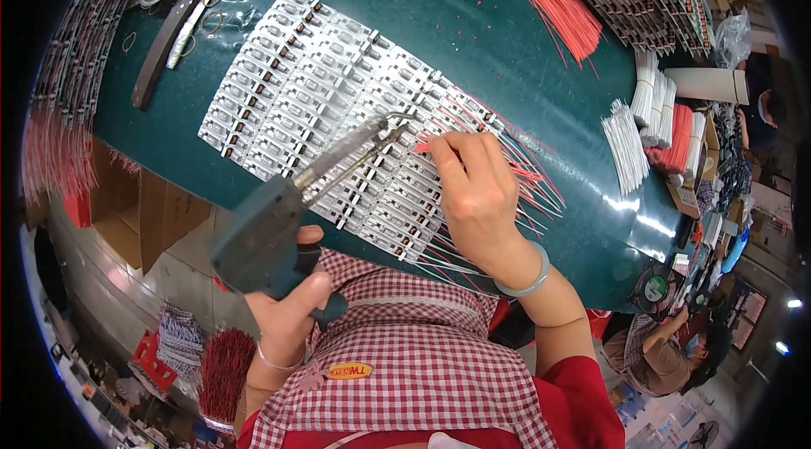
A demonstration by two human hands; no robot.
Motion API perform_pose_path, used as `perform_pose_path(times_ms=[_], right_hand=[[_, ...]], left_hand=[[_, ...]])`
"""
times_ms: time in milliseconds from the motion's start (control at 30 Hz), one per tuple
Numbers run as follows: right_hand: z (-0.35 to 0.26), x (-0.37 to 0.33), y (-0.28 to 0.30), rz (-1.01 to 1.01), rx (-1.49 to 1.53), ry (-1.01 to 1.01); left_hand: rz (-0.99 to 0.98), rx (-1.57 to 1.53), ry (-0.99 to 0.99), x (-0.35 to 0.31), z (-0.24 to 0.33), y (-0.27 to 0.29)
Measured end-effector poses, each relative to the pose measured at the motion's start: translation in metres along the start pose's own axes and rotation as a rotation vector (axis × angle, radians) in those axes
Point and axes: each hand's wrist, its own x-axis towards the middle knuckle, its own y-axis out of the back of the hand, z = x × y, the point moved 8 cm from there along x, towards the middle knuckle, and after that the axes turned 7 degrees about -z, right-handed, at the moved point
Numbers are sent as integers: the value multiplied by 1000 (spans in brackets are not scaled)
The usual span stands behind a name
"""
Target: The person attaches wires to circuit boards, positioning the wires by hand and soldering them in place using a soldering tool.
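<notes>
Head: L hand (291, 307) wrapped round grip of soldering gun (260, 231), held over white module panel (325, 69) on bench (456, 5). Gun's long axis lower-L to upper-R, tip pointing upper-R, prob. to keep heat off fingers. R hand (478, 187) nearly closed, pinching red wire (421, 147) at panel, prob. to steady its end nr tip.

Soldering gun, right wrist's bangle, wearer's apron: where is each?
Soldering gun (258, 232): head view, on its dark body.
Bangle (539, 280): head view, on its lower curve.
Apron (439, 364): head view, on its checked front.
</notes>
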Motion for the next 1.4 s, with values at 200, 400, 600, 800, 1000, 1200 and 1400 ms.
perform_pose_path(times_ms=[200, 400, 600, 800, 1000, 1200, 1400], right_hand=[[1, -5, 1, 53, 31, 5], [-8, -12, 2, 75, 83, 12], [-8, -12, -2, 49, 38, 16], [-9, -10, -3, 31, 37, 17], [-10, -10, -3, 12, 31, 23], [-12, -8, -1, 14, 23, 26], [-11, -10, -2, 23, 29, 9]], left_hand=[[-99, -377, 109, -1, -14, 0], [-196, 311, -90, -18, -17, 3], [-192, 595, -157, -14, -4, -10], [-222, 662, -201, -8, 1, -20], [-251, 736, -220, -8, 3, -22], [-216, 685, -233, -20, -11, -5], [-212, 687, -261, -23, -9, -3]])
